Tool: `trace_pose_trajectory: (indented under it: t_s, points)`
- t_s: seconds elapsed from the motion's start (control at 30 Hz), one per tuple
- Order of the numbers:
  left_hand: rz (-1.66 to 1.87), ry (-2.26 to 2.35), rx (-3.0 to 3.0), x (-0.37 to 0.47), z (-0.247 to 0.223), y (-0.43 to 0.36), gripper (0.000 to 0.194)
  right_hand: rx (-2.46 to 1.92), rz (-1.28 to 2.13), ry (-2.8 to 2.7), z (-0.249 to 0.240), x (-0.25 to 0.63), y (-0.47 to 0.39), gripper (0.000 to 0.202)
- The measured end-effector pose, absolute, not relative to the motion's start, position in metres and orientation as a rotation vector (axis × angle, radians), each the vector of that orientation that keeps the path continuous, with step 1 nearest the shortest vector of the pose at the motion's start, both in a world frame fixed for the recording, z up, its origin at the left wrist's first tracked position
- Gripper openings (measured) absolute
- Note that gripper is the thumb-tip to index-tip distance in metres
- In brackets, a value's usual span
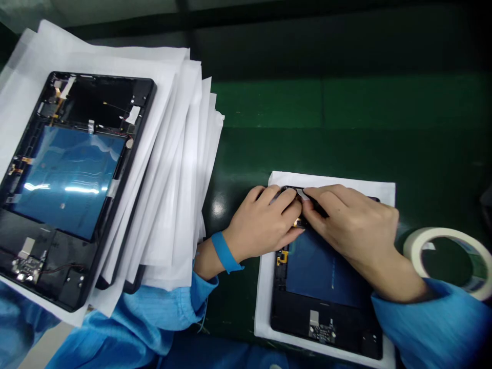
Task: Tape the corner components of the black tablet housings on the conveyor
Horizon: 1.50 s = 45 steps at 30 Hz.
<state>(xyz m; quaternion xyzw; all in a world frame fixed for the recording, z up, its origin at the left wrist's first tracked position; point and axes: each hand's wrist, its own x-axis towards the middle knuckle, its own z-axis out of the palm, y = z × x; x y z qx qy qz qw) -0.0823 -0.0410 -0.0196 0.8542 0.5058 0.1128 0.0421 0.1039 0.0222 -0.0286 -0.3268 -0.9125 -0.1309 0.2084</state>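
Observation:
An opened tablet (326, 312) lies back-up before me, its inside showing a blue-covered battery (323, 271) and a small circuit board near the bottom. My left hand (265, 220), with a blue band on the wrist, curls its fingers over the tablet's upper left corner. Right beside it, my right hand (353, 225) pinches a small greyish strip of tape (303, 195) between thumb and forefinger at the tablet's top edge. The hands nearly touch and cover most of the upper part. Orange flex cable (282, 257) shows below my left hand.
White paper (265, 307) lies under the tablet on the dark green table (246, 148). To the left rises a stack of white sheets (180, 205) interleaved with tablets, another opened tablet (69, 179) on top. A roll of cream tape (415, 246) lies at the right.

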Motion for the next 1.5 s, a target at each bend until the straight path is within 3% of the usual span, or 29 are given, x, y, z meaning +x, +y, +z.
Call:
trace_pose_trajectory:
  t_s: [0.53,0.97,1.13,1.33,1.5]
  points:
    - [0.477,1.581,2.573,-0.083,-0.023,-0.042,0.028,-0.918,-0.33,-2.744,-0.015,0.091,0.019,0.023]
    - [0.404,1.519,2.543,-0.089,-0.016,-0.039,0.041,-0.95,-0.24,-2.778,-0.009,0.092,0.003,0.024]
    - [0.397,1.502,2.604,-0.091,-0.016,-0.032,0.042,-0.928,-0.253,-2.69,0.0,0.144,-0.009,0.024]
    - [0.474,1.526,2.612,-0.091,-0.019,-0.024,0.038,-1.489,-0.846,-2.098,0.005,0.263,0.007,0.021]
    - [0.473,1.539,2.608,-0.091,-0.016,-0.022,0.036,-1.711,-0.86,-1.948,-0.001,0.314,0.024,0.027]
